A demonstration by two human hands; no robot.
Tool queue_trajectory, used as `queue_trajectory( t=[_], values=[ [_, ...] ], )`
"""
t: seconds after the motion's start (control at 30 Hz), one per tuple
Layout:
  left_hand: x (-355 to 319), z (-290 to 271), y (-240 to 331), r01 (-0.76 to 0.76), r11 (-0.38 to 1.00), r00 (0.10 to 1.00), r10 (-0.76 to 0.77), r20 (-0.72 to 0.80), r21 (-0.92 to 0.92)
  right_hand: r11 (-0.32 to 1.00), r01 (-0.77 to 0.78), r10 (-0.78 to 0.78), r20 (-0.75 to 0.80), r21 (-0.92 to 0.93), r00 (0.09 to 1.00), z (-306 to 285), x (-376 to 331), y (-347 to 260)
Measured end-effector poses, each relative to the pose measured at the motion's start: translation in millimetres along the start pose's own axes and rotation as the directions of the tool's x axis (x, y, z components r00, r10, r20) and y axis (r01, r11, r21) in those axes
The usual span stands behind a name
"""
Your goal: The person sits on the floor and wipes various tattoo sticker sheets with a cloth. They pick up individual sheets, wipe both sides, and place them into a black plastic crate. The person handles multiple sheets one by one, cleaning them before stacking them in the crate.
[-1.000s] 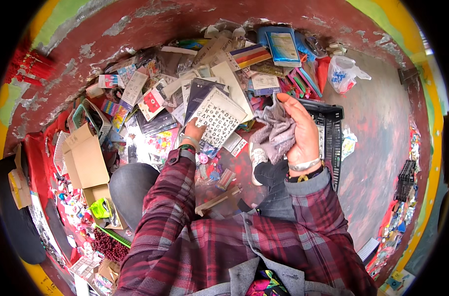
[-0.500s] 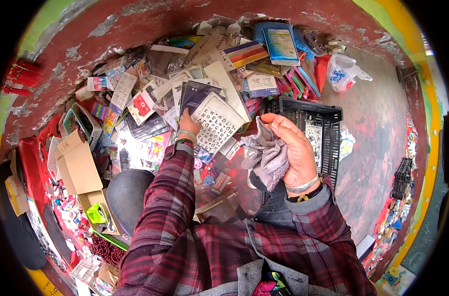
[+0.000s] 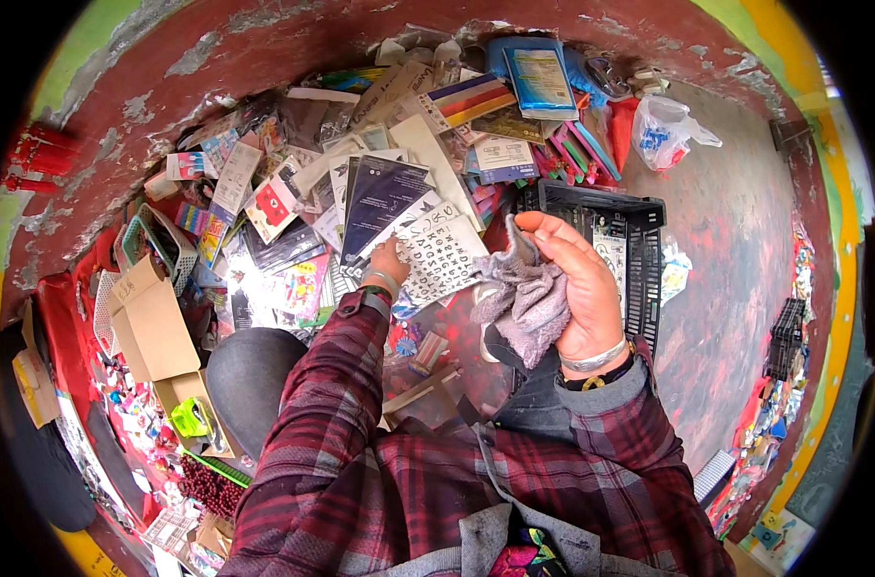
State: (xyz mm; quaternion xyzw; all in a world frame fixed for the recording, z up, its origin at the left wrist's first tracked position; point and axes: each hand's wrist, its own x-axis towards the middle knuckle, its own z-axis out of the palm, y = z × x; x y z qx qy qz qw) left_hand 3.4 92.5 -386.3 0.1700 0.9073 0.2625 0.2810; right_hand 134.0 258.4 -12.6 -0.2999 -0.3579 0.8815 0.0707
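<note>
My left hand (image 3: 389,265) pinches the near-left edge of a white sheet printed with black letters (image 3: 439,252). The sheet lies tilted above the heap of flat packets. Beside it, a dark navy packet (image 3: 384,197) rests on other white sheets. In my right hand (image 3: 584,288) hangs a crumpled grey-mauve cloth (image 3: 529,306), bunched between the thumb and fingers. Behind that hand stands a black plastic crate (image 3: 644,252) with flat packaged goods inside, partly hidden by my hand.
A heap of packets and cards spreads along the red wall (image 3: 293,43). Beyond the crate lies a white plastic bag (image 3: 670,132). An open cardboard box (image 3: 154,322) and a mesh basket (image 3: 173,240) are at the left, near my knee (image 3: 255,385). Small goods crowd the right edge.
My left hand has moved slightly right and nearer me, shifting and turning the letter sheet. More of the navy packet shows. My right hand keeps the cloth almost in place.
</note>
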Motion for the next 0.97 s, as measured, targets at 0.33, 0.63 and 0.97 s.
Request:
queue_trajectory(
  t=[0.33, 0.63, 0.97],
  values=[
    [-1.9, 8.5, 7.1, 0.048, 0.999, 0.968, -0.044, 0.247, -0.013, 0.999, 0.042, -0.042, -0.011, 0.016, 0.999, -9.8, 2.3, -5.7],
    [-6.7, 3.4, 12.4, -0.066, 0.951, 0.921, -0.058, 0.385, 0.302, 0.998, 0.050, -0.049, -0.017, 0.044, 0.999, -11.3, -3.1, -10.0],
    [-31.1, 7.5, 51.1, -0.071, 0.990, 0.831, 0.127, 0.541, -0.123, 0.985, 0.074, -0.082, 0.043, 0.154, 0.996, -40.5, 15.0, -14.4]
  ],
)
